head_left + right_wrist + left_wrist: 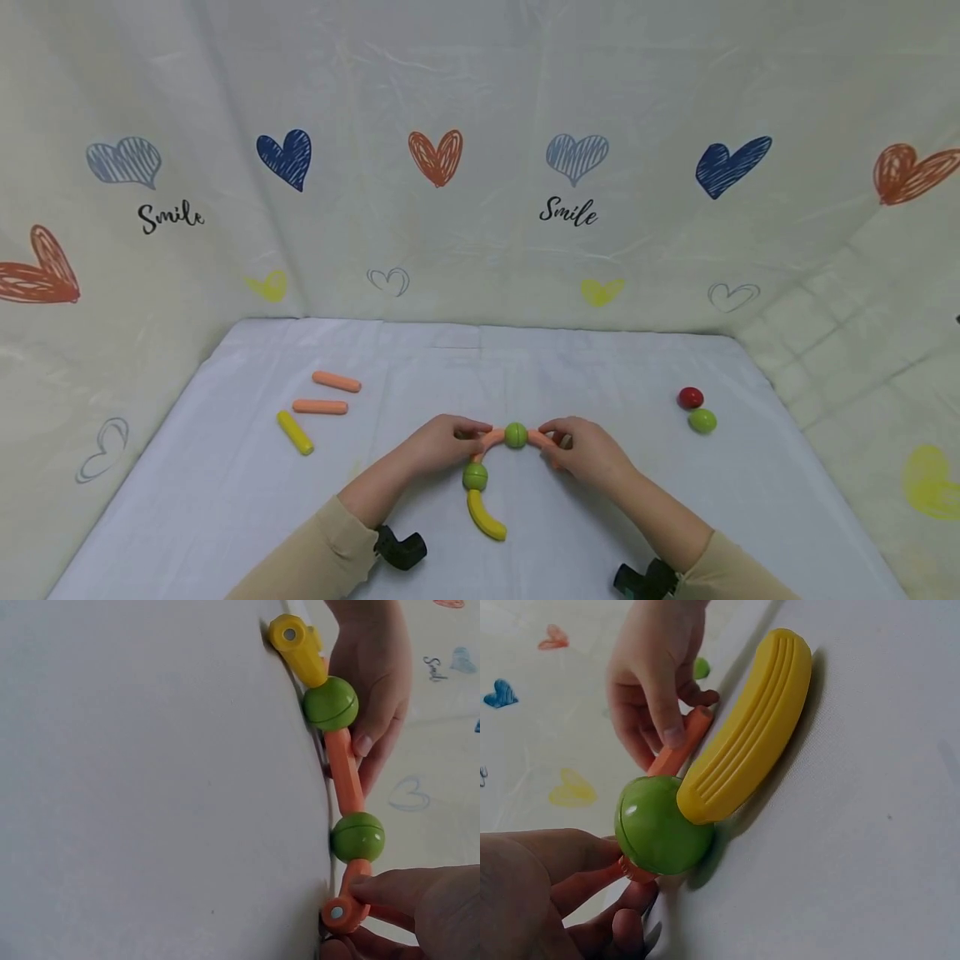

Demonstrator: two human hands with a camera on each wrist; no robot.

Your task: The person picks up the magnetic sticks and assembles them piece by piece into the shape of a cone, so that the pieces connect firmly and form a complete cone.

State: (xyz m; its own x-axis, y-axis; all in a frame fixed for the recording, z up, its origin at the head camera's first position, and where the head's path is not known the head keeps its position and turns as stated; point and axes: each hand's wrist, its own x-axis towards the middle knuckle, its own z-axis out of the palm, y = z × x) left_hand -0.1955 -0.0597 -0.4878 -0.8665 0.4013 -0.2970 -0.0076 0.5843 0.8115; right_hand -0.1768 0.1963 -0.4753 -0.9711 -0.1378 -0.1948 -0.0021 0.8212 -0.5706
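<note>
A joined chain of toy magnetic pieces lies on the white-covered table before me. Its yellow curved rod (487, 518) meets a green ball (475, 477), followed by an orange curved rod (344, 769), a second green ball (516, 435) and another orange curved rod (353, 876). My left hand (444, 442) pinches the first orange rod between thumb and fingers. With its thumb and fingers my right hand (591, 454) holds the orange rod at the chain's right end. In the right wrist view, round metal discs show at both end tips.
At the left on the table lie two straight orange rods (336, 382) and a straight yellow rod (295, 432). A red ball (691, 397) and a green ball (702, 421) sit at the right. Behind rises a heart-printed curtain (495, 250).
</note>
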